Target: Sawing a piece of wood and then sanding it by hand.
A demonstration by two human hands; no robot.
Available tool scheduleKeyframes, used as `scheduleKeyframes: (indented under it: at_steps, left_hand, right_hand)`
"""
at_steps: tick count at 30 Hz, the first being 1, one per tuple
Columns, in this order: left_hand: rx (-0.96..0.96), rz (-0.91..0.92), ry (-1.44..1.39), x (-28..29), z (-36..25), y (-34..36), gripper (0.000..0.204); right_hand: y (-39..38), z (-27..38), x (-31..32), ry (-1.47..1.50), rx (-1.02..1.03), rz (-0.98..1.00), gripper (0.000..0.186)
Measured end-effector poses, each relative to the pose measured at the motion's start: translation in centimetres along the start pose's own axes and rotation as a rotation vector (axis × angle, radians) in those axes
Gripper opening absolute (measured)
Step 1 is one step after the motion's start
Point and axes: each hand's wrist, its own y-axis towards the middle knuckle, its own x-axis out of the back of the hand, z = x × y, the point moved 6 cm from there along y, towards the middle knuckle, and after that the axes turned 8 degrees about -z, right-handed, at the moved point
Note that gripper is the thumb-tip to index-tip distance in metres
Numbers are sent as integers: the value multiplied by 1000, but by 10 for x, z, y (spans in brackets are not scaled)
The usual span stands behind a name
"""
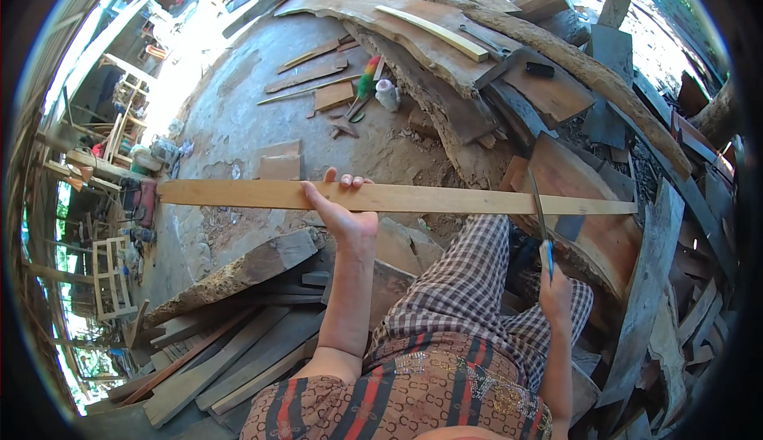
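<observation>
A long, pale yellow wooden plank lies crosswise in front of me, over my checked-trousered legs. My left hand grips it left of centre, thumb on the near face and fingertips over the far edge. My right hand is closed on the blue handle of a handsaw. The saw's blade crosses the plank near its right end, over a wide reddish slab of wood. Whether the teeth are in the wood is too small to tell.
Rough slabs and logs are piled beyond and to the right. Loose boards lie at lower left. Offcuts, a white jug and a colourful brush lie on the concrete floor. Wooden frames stand at left.
</observation>
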Motion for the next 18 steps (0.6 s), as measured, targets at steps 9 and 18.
scheduleKeyframes:
  at_steps: [9, 18]
  left_hand:
    - [-12, -29, -21, 10, -7, -9, 46]
    - [-40, 59, 51, 15, -8, 4, 53]
  right_hand:
    - [-55, -30, 11, 53, -45, 28, 27]
    - [-1, -4, -12, -5, -10, -58, 21]
